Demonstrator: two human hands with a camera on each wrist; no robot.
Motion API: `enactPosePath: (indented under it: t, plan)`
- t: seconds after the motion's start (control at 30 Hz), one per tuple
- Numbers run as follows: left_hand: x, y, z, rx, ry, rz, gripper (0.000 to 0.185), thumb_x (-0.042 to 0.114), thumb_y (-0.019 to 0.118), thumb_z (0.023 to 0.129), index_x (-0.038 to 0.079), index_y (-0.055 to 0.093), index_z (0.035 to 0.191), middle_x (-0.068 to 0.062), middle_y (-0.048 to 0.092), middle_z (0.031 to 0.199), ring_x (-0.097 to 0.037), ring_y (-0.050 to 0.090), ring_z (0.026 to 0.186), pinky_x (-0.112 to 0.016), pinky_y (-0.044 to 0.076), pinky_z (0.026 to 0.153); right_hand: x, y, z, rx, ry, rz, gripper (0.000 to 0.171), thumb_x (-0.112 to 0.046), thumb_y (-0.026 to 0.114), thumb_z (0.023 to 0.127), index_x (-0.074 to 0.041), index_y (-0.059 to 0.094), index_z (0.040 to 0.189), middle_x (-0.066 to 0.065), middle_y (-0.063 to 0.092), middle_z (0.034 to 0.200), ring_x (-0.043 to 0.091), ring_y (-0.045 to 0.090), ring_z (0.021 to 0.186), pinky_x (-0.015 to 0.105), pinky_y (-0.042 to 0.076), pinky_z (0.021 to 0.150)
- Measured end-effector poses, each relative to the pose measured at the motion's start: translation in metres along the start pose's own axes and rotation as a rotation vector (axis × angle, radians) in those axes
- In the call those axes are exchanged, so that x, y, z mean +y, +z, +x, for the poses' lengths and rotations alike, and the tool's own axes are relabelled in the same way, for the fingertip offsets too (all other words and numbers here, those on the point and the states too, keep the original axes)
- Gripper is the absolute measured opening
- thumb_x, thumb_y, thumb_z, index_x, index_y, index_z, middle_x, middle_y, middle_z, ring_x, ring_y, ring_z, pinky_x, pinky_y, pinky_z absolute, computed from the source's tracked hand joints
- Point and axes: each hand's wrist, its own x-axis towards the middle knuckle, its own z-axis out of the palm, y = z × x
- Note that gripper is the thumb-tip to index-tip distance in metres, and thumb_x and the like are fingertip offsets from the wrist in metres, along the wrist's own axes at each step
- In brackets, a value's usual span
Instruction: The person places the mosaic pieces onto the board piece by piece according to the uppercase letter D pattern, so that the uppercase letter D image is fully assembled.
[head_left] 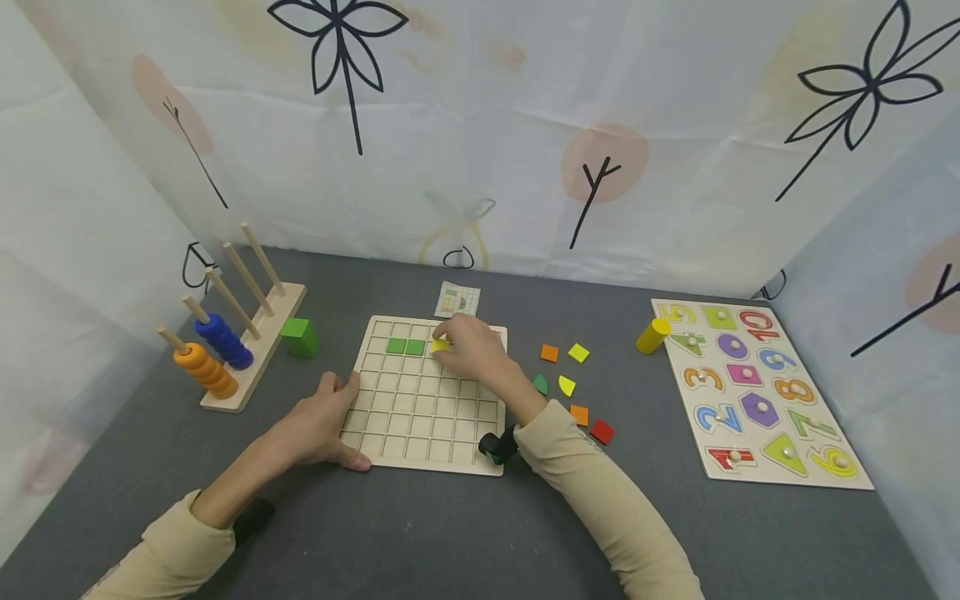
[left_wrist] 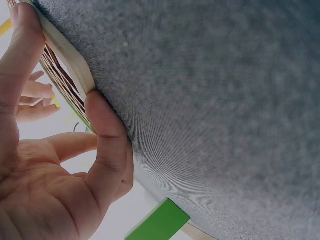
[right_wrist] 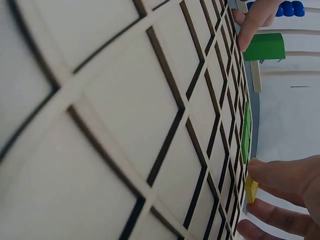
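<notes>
A wooden grid board [head_left: 420, 412] lies flat on the grey table. Two green square tiles [head_left: 405, 346] sit side by side in its second row. My right hand [head_left: 468, 350] pinches a yellow square tile [head_left: 439, 344] at the cell just right of the green ones; the same yellow tile [right_wrist: 251, 190] shows between the fingertips in the right wrist view. My left hand [head_left: 322, 425] grips the board's left edge [left_wrist: 65, 52], fingers on top and thumb at the near corner.
Loose orange, yellow, green and red tiles [head_left: 573, 383] lie right of the board. A number puzzle board [head_left: 757, 392] and a yellow cylinder [head_left: 652, 335] are further right. A peg stacker [head_left: 225, 342] with rings, a green cube [head_left: 300, 337] and a small pattern card [head_left: 457, 299] stand behind.
</notes>
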Motion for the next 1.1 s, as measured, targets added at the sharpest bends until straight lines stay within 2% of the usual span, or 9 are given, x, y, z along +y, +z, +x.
enactPosePath:
  t: [0.13, 0.47, 1.1]
  plan:
    - [-0.0008, 0.0010, 0.0008, -0.001, 0.003, -0.005, 0.138, 0.043, 0.099, 0.055, -0.017, 0.023, 0.154, -0.037, 0.041, 0.130, -0.027, 0.055, 0.080, -0.043, 0.053, 0.069, -0.0001, 0.0031, 0.0029, 0.000, -0.005, -0.003, 0.029, -0.017, 0.071, 0.095, -0.009, 0.074, 0.124, 0.011, 0.073, 0.124, 0.025, 0.069, 0.111, 0.035, 0.058, 0.076]
    - [-0.0012, 0.0014, 0.0010, 0.002, 0.007, -0.009, 0.138, 0.042, 0.100, 0.055, -0.017, 0.023, 0.154, -0.036, 0.041, 0.130, -0.027, 0.055, 0.080, -0.042, 0.052, 0.069, -0.0045, 0.0066, 0.0068, -0.001, -0.014, -0.032, 0.029, -0.015, 0.073, 0.094, -0.009, 0.075, 0.123, 0.011, 0.074, 0.117, 0.024, 0.069, 0.105, 0.037, 0.057, 0.078]
    - [-0.0003, 0.0007, 0.0003, -0.004, -0.005, -0.008, 0.138, 0.041, 0.100, 0.055, -0.016, 0.023, 0.154, -0.036, 0.041, 0.131, -0.028, 0.056, 0.082, -0.044, 0.053, 0.072, -0.0045, 0.0068, 0.0087, -0.010, 0.007, -0.032, 0.030, -0.015, 0.075, 0.093, -0.008, 0.075, 0.122, 0.012, 0.074, 0.118, 0.025, 0.071, 0.103, 0.032, 0.054, 0.067]
